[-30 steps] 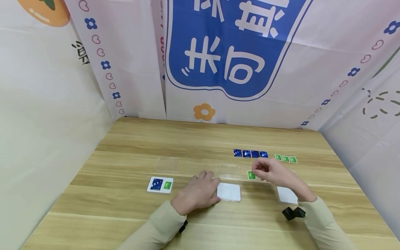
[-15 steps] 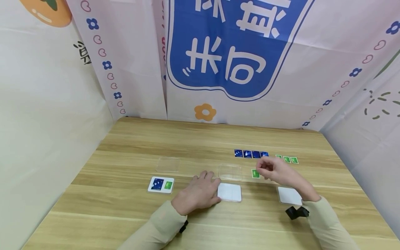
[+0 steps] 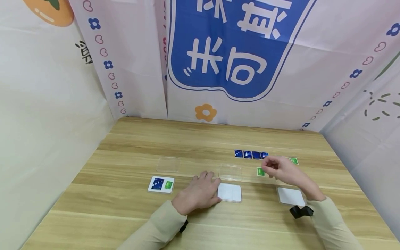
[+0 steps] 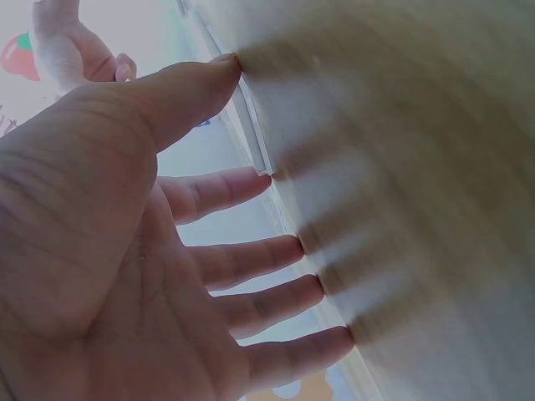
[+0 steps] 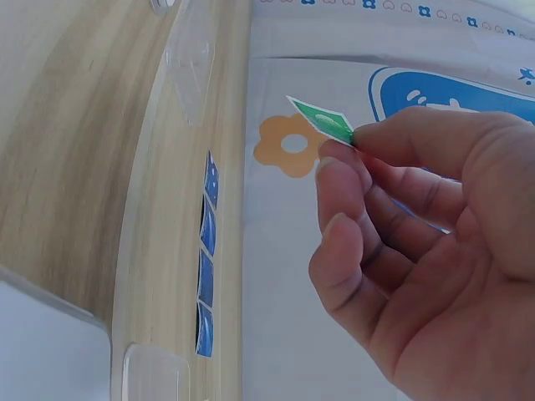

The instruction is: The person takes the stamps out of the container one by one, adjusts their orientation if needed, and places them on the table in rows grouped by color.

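Note:
Between thumb and index finger my right hand (image 3: pixel 282 170) pinches a small green stamp (image 5: pixel 326 121) with a white border, held up off the table. The stamp (image 3: pixel 260 171) also shows in the head view, just left of the fingertips. My left hand (image 3: pixel 200 192) rests on the table with fingers spread, fingertips down on the wood. Its thumb and index finger are at the left edge of a clear case with a white insert (image 3: pixel 229 192). A second white case (image 3: pixel 291 196) lies near the right wrist. At left, another white case (image 3: pixel 161 184) bears a blue stamp and a green one.
Several blue stamps (image 3: pixel 247 154) stand in a row toward the back right. Beside them lie green stamps (image 3: pixel 294 160), partly hidden by my right hand. Two clear plastic covers, one left (image 3: pixel 168 164) and one in the middle (image 3: pixel 230 172), lie behind the cases. A printed curtain (image 3: pixel 187 86) borders the table.
My right hand has shifted a little to the right, carrying the green stamp, and now covers more of the green row. The left hand has stayed put.

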`<act>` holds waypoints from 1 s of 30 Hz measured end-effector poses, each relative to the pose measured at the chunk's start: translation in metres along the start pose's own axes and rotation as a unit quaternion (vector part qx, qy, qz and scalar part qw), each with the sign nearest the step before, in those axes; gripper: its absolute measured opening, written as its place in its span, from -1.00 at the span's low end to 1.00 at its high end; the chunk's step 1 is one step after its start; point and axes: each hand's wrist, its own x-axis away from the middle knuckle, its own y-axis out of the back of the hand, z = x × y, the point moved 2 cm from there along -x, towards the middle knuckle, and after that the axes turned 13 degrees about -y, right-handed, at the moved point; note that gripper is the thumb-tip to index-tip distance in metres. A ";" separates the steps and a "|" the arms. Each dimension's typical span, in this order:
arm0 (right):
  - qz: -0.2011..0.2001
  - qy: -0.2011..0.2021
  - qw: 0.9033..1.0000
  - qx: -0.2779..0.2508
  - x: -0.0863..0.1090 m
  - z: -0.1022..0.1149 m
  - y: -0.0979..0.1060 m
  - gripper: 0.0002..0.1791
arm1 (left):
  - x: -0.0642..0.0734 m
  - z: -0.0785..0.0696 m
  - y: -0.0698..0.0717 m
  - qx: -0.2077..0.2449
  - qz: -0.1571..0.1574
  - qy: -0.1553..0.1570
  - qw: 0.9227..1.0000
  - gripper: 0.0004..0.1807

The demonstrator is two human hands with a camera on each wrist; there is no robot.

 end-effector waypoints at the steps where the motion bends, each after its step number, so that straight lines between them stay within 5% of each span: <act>1: 0.000 0.003 1.000 -0.001 0.000 0.000 0.001 -0.94 | 0.000 0.000 0.000 0.000 0.000 0.000 1.000 -0.44; 30: -0.022 -0.029 0.999 -0.005 0.000 -0.024 0.027 -0.82 | -0.001 0.002 -0.003 -0.001 0.001 -0.002 1.000 -0.43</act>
